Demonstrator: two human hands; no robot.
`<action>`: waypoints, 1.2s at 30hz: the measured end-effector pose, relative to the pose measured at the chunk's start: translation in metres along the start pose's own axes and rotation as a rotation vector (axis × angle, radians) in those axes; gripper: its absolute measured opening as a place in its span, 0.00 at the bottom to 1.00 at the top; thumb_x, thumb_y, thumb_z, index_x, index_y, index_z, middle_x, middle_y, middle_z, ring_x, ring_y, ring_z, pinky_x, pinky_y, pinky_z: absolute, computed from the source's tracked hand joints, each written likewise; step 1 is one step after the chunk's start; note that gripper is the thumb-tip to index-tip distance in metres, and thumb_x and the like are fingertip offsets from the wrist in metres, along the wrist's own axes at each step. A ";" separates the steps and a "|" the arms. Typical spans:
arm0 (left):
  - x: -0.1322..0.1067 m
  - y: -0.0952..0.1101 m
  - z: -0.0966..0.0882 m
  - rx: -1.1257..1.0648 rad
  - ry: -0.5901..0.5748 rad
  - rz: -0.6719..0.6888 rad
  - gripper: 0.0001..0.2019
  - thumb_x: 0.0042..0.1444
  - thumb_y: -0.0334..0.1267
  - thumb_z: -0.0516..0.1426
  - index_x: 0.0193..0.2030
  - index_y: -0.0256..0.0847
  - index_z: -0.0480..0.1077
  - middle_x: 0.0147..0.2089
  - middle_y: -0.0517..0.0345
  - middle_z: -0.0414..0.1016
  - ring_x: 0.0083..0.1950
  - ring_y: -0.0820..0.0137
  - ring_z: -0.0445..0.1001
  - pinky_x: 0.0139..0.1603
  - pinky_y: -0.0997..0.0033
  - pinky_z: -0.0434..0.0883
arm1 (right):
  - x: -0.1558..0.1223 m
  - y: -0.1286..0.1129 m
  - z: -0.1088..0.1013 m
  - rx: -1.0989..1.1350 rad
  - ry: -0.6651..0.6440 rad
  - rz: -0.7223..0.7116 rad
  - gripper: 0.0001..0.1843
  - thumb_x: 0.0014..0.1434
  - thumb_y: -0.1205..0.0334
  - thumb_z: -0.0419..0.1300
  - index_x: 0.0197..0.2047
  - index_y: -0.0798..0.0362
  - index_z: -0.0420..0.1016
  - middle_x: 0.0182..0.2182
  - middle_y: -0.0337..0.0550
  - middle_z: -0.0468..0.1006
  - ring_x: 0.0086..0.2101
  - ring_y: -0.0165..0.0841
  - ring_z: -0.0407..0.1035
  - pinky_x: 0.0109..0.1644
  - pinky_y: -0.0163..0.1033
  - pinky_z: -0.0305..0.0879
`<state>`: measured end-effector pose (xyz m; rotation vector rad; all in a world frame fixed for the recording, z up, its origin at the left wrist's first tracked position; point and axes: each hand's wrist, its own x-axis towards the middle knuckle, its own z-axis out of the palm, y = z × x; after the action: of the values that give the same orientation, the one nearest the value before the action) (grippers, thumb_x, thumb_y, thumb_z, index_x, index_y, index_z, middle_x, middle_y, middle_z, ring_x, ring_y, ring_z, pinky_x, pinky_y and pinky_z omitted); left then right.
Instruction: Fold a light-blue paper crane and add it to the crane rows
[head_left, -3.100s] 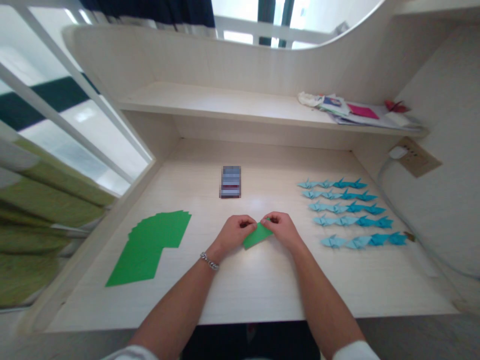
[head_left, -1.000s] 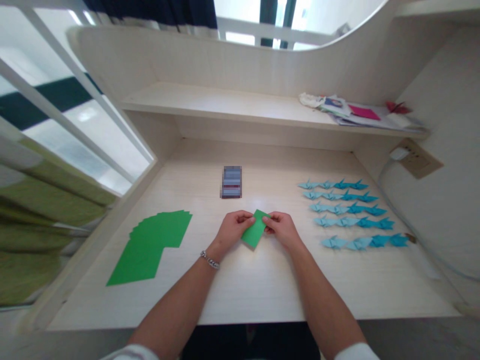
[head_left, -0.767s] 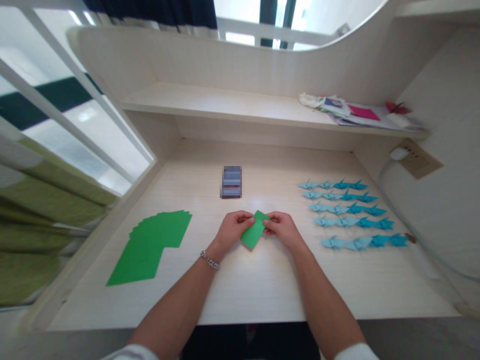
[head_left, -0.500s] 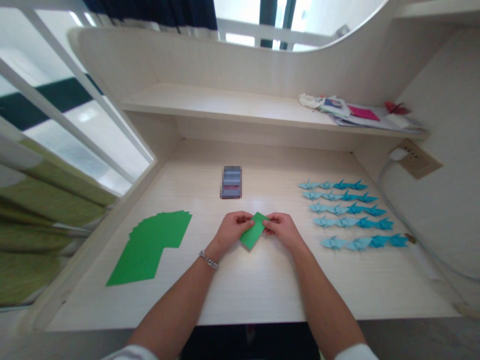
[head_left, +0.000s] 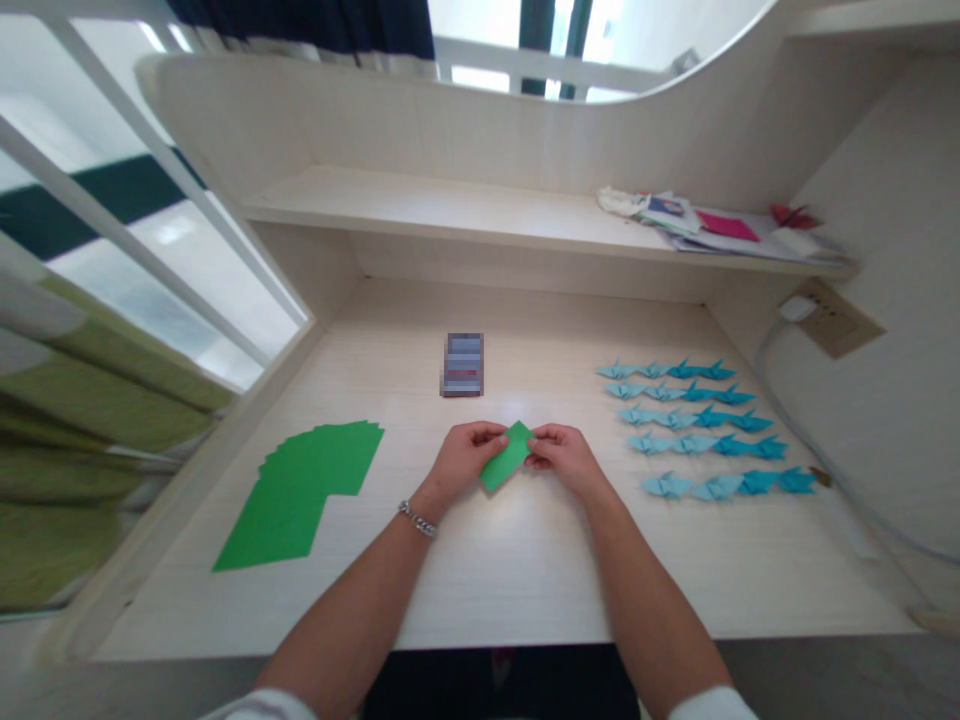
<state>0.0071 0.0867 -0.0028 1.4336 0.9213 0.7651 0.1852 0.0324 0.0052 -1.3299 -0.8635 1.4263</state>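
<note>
Between my two hands is a small folded piece of green paper (head_left: 506, 460), slanted with one corner pointing up and away. My left hand (head_left: 472, 455), with a chain bracelet on its wrist, pinches the paper's left edge. The thumb and fingers of my right hand (head_left: 564, 455) grip its upper right edge. A fanned stack of green paper sheets (head_left: 300, 490) lies on the desk to the left. Over on the right, light and darker blue folded paper cranes (head_left: 694, 447) stand in several rows.
A small pixelated rectangular object (head_left: 463, 365) lies on the desk (head_left: 502, 600) beyond my hands. Papers and a pink sheet (head_left: 727, 226) sit on the shelf (head_left: 450, 205). A white cable (head_left: 787, 410) runs from the wall socket (head_left: 836, 315) down the right side.
The green paper has tilted a little in my fingers, its lower corner shifting up and left. Both hands stay almost in place; everything else is unmoved.
</note>
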 end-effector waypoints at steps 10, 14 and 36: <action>-0.001 0.000 -0.001 -0.006 -0.057 0.005 0.12 0.47 0.39 0.61 0.38 0.35 0.76 0.35 0.50 0.78 0.34 0.68 0.74 0.35 0.70 0.69 | 0.000 0.001 0.000 -0.005 -0.009 -0.021 0.17 0.41 0.55 0.67 0.33 0.57 0.76 0.20 0.41 0.77 0.20 0.29 0.70 0.26 0.33 0.67; -0.001 0.000 -0.001 -0.004 -0.038 -0.021 0.11 0.46 0.38 0.61 0.36 0.34 0.76 0.33 0.51 0.78 0.31 0.69 0.73 0.32 0.71 0.68 | -0.002 -0.001 -0.001 -0.021 -0.039 -0.020 0.17 0.41 0.55 0.67 0.34 0.57 0.76 0.21 0.42 0.78 0.21 0.29 0.71 0.27 0.34 0.67; -0.005 0.013 -0.002 -0.284 0.019 -0.121 0.09 0.41 0.32 0.63 0.32 0.36 0.77 0.32 0.54 0.78 0.32 0.69 0.72 0.34 0.70 0.67 | -0.006 -0.002 -0.005 0.082 -0.106 -0.017 0.20 0.41 0.60 0.68 0.40 0.57 0.79 0.23 0.44 0.79 0.24 0.31 0.72 0.29 0.34 0.67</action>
<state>0.0047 0.0835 0.0108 1.1142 0.8676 0.7859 0.1896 0.0270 0.0083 -1.1915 -0.8739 1.5145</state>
